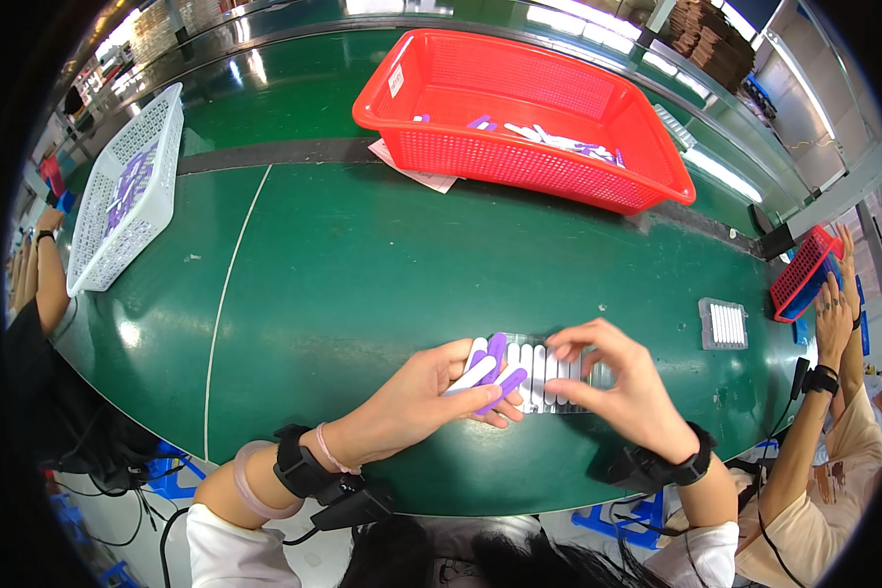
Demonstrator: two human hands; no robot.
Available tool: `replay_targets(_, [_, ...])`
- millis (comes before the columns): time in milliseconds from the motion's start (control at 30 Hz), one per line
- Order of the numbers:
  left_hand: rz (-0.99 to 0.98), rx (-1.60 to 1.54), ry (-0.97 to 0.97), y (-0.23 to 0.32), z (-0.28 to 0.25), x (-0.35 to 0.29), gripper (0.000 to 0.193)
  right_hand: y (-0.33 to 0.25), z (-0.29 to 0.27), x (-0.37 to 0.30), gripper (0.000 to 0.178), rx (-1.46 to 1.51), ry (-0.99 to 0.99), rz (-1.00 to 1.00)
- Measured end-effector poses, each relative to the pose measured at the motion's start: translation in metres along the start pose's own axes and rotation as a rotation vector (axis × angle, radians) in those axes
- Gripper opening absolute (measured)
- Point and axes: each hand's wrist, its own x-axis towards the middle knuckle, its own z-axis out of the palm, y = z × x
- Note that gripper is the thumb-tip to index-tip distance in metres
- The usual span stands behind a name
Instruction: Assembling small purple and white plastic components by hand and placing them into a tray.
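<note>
My left hand [441,392] is closed around a loose bunch of small flat sticks [490,370] with rounded ends, white on one side and purple on the other, like mini nail files. Just to the right, a clear plastic tray [539,408] lies on the green table with several sticks [526,365] side by side in it, white faces up. Over the tray's right part curves my right hand [612,377], thumb and forefinger apart near the two ends of a stick. Its palm and fingers hide part of the tray.
A red basket [529,152] with loose sticks stands across the green table [343,265]. At the left is a white basket [167,196] holding purple-and-white sticks. Another filled tray [723,324] lies at right. Co-workers' hands [833,318] are at a smaller red basket [802,274].
</note>
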Motion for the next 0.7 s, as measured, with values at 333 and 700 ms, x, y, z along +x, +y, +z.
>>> replay_targets(333, [0.011, -0.085, 0.031, 0.000, 0.002, 0.000, 0.029, 0.002, 0.005, -0.002, 0.012, 0.468, 0.172, 0.082])
replay_targets(700, [-0.010, -0.090, 0.007, 0.002, 0.006, 0.000, 0.031, 0.010, -0.002, -0.052, 0.030, -0.868, -0.008, -0.407])
